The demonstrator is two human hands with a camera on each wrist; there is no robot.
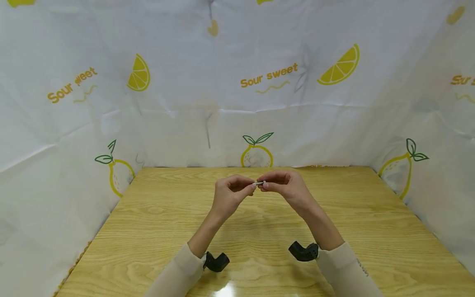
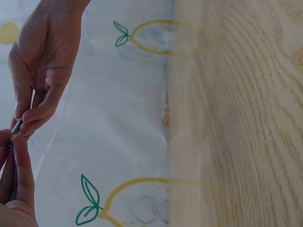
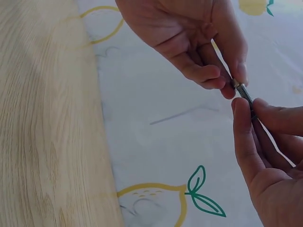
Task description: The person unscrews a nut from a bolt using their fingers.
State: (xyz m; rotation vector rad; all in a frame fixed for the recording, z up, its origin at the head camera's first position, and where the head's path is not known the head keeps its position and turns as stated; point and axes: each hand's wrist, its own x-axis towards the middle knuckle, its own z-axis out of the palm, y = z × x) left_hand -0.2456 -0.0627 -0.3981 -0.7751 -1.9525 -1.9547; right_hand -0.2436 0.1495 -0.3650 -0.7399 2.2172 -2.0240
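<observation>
A small silvery bolt [image 1: 259,182] with a threaded shank is held in the air between both hands, above the far part of the wooden table. My left hand [image 1: 228,196] pinches one end of it between thumb and fingers. The other end is pinched by my right hand [image 1: 295,192]. In the right wrist view the thread of the bolt [image 3: 244,93] shows between the fingertips of the left hand [image 3: 199,42] and the right hand [image 3: 270,161]. Fingers cover both ends, and whether a nut sits on it I cannot tell.
The wooden table [image 1: 252,235] spreads below the hands. White sheeting [image 1: 178,136] printed with lemons stands behind and along both sides. Black curved mounts [image 1: 217,262] sit at both wrists, over beige sleeves [image 1: 350,270].
</observation>
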